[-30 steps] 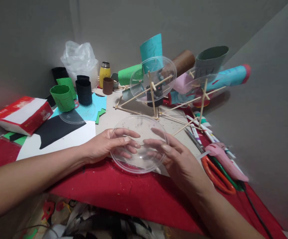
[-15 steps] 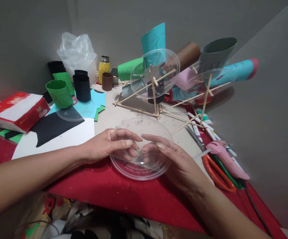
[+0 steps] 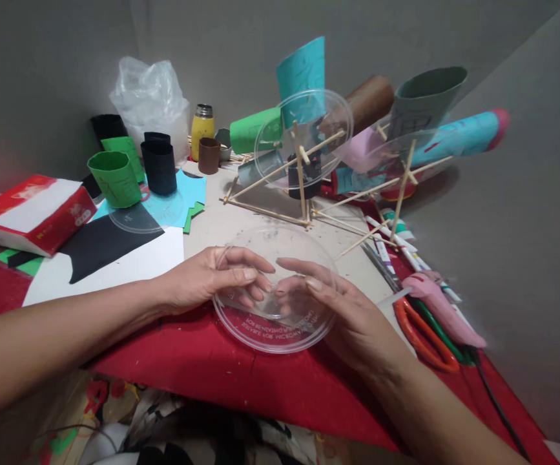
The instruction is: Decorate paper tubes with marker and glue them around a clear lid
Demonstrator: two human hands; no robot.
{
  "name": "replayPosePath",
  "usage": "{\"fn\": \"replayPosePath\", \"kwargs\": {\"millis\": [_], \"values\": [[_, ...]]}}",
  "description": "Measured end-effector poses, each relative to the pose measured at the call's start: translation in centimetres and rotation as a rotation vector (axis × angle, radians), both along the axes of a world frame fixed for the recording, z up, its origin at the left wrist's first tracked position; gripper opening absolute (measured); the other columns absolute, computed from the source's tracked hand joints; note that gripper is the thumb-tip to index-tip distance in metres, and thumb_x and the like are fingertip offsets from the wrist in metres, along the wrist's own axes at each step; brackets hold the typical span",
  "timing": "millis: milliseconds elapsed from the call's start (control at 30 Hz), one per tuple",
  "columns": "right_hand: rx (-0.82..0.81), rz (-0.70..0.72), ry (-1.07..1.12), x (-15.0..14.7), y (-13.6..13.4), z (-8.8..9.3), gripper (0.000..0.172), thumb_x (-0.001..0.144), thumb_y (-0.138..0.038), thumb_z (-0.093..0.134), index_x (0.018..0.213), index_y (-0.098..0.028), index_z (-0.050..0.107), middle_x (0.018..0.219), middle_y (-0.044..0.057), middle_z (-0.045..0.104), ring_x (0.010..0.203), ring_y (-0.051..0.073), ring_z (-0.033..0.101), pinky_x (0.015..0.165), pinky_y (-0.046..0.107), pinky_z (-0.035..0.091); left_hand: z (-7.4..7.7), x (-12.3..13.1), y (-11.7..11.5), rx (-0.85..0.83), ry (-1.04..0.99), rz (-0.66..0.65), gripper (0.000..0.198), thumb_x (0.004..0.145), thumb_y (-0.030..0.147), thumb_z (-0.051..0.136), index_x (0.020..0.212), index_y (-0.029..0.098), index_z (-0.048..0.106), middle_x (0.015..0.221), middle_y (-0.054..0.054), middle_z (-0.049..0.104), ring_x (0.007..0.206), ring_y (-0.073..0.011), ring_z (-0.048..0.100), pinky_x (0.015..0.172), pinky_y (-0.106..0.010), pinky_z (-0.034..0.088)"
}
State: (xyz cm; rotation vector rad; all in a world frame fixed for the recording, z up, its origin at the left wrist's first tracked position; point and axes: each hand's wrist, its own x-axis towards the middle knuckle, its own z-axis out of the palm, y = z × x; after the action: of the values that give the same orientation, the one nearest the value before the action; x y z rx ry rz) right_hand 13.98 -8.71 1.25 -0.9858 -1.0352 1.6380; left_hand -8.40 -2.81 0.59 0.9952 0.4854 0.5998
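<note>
A clear round plastic lid [image 3: 280, 248] is held just above the red table cover [image 3: 241, 368] near the front edge. My left hand [image 3: 207, 281] grips its left rim, thumb on top and fingers underneath. My right hand [image 3: 338, 307] holds the right side the same way, its fingers showing through the plastic. Both hands meet near the lid's middle. Behind it stands a frame of wooden sticks [image 3: 303, 187] carrying another clear lid [image 3: 303, 135] and coloured paper tubes.
Orange-handled scissors [image 3: 422, 336], a pink glue gun [image 3: 442, 310] and markers [image 3: 391, 242] lie at the right. At the left are a red tissue pack [image 3: 32, 213], green and black paper cups [image 3: 112, 177], coloured sheets, a third clear lid [image 3: 146, 213], a yellow bottle [image 3: 202, 132] and a plastic bag [image 3: 151, 103].
The lid tilted toward me between my hands, so its printed underside lettering shows. The hands stayed in place and the view dipped slightly.
</note>
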Motion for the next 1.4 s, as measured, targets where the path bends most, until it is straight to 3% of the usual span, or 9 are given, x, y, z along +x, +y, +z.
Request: {"fn": "replayPosePath", "kwargs": {"millis": [433, 600, 700, 867, 933, 1033, 1133, 1233, 1400], "values": [[0.006, -0.053, -0.08, 0.2, 0.1, -0.4, 0.042, 0.077, -0.048, 0.085, 0.112, -0.027, 0.077, 0.082, -0.001, 0.071, 0.068, 0.013, 0.066, 0.071, 0.027, 0.058, 0.2, -0.1, -0.2, 0.122, 0.043, 0.035, 0.029, 0.086, 0.038, 0.081, 0.104, 0.016, 0.073, 0.095, -0.007, 0.078, 0.078, -0.0141, 0.07, 0.077, -0.027, 0.058], [0.106, -0.312, -0.144, 0.9, 0.8, -1.1, 0.038, 0.081, -0.052, 0.079, 0.109, -0.026, 0.076, 0.089, 0.003, 0.073, 0.078, 0.017, 0.069, 0.067, 0.027, 0.059, 1.2, -0.5, -1.4, 0.6, 0.204, 0.386, 0.02, 0.095, 0.035, 0.068, 0.105, 0.02, 0.076, 0.101, -0.007, 0.078, 0.091, -0.0196, 0.071, 0.084, -0.031, 0.056], [0.084, -0.381, -0.067, 1.3, 1.1, -0.9, 0.036, 0.084, -0.057, 0.074, 0.103, -0.026, 0.076, 0.092, 0.004, 0.076, 0.082, 0.019, 0.072, 0.067, 0.029, 0.06, 1.6, -1.4, -1.7, 0.976, 0.256, 0.383, 0.022, 0.093, 0.03, 0.066, 0.109, 0.024, 0.079, 0.112, -0.011, 0.079, 0.103, -0.0255, 0.071, 0.098, -0.039, 0.052], [-0.151, -0.08, 0.082, 1.1, 0.8, 0.3, 0.052, 0.076, -0.066, 0.079, 0.103, -0.021, 0.081, 0.088, 0.008, 0.08, 0.071, 0.019, 0.073, 0.06, 0.027, 0.06, 1.5, -2.2, -1.4, 1.211, 0.383, 0.19, 0.024, 0.089, 0.024, 0.073, 0.108, 0.034, 0.082, 0.126, -0.008, 0.076, 0.122, -0.0301, 0.065, 0.117, -0.048, 0.038], [-0.138, 0.008, 0.079, 0.8, 0.5, 0.6, 0.046, 0.074, -0.058, 0.085, 0.101, -0.02, 0.082, 0.08, 0.006, 0.079, 0.061, 0.014, 0.069, 0.056, 0.022, 0.057, 1.3, -2.1, -1.4, 1.29, 0.421, 0.198, 0.026, 0.091, 0.021, 0.071, 0.11, 0.036, 0.081, 0.129, -0.007, 0.075, 0.127, -0.0293, 0.063, 0.123, -0.051, 0.028], [-0.048, -0.031, 0.027, 0.6, 0.5, 0.7, 0.031, 0.072, -0.044, 0.09, 0.09, -0.02, 0.082, 0.071, 0.002, 0.076, 0.051, 0.009, 0.062, 0.05, 0.019, 0.053, 1.0, -1.9, -1.5, 1.388, 0.426, 0.327, 0.035, 0.091, 0.017, 0.067, 0.119, 0.036, 0.078, 0.141, -0.006, 0.067, 0.136, -0.0293, 0.056, 0.126, -0.053, 0.02], [0.013, -0.148, 0.008, 0.7, 0.9, 0.6, 0.03, 0.07, -0.044, 0.091, 0.085, -0.02, 0.08, 0.07, 0.002, 0.076, 0.052, 0.01, 0.062, 0.048, 0.018, 0.051, 1.1, -1.8, -1.6, 1.266, 0.414, 0.548, 0.052, 0.088, 0.013, 0.067, 0.136, 0.033, 0.067, 0.155, -0.007, 0.054, 0.146, -0.0305, 0.045, 0.126, -0.053, 0.022], [0.067, -0.232, 0.007, 0.9, 1.1, 0.5, 0.033, 0.07, -0.045, 0.09, 0.087, -0.02, 0.079, 0.073, 0.003, 0.076, 0.057, 0.011, 0.064, 0.048, 0.019, 0.052, 1.5, -1.6, -1.2, 0.901, 0.326, 0.625, 0.058, 0.087, 0.014, 0.067, 0.142, 0.031, 0.06, 0.155, -0.007, 0.053, 0.144, -0.0285, 0.046, 0.122, -0.049, 0.032], [0.124, -0.292, -0.001, 0.9, 0.7, 0.6, 0.033, 0.072, -0.045, 0.09, 0.089, -0.019, 0.078, 0.075, 0.003, 0.076, 0.059, 0.011, 0.065, 0.05, 0.019, 0.052, 1.8, -1.3, -0.3, 0.157, 0.026, 0.241, 0.06, 0.075, 0.017, 0.077, 0.133, 0.023, 0.063, 0.125, -0.012, 0.072, 0.106, -0.0251, 0.07, 0.096, -0.041, 0.055]]}}
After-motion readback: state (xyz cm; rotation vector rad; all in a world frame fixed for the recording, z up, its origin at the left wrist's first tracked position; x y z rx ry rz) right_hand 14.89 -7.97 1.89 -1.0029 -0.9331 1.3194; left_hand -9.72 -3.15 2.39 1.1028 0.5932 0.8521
